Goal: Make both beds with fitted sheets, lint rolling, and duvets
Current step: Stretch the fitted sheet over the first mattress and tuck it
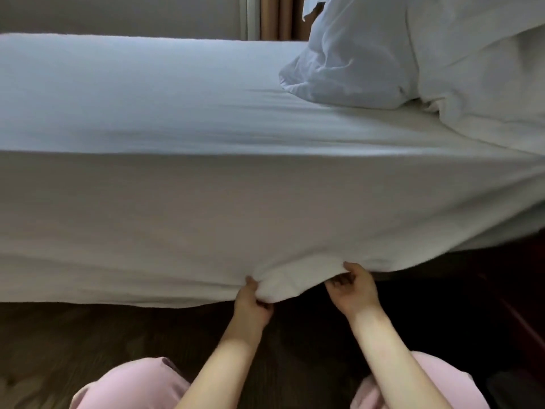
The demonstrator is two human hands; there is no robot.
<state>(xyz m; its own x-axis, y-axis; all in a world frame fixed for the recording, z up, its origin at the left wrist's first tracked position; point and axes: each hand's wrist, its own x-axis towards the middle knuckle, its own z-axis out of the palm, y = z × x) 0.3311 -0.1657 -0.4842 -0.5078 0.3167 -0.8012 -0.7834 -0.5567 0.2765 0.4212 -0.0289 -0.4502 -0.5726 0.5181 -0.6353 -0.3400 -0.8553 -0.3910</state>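
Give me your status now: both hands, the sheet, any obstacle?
Left hand and right hand grip the sheet at its hem. Sheet hangs down the side, hem not tucked. Pillow and duvet on top, far right, clear of hands.

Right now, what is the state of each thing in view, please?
Fitted sheet: spread flat on top, lower edge loose and bunched.
Pillow: lying crumpled on the sheet.
Duvet: heaped at the right.
Left hand: grips the sheet's edge.
Right hand: pinches the sheet's edge.
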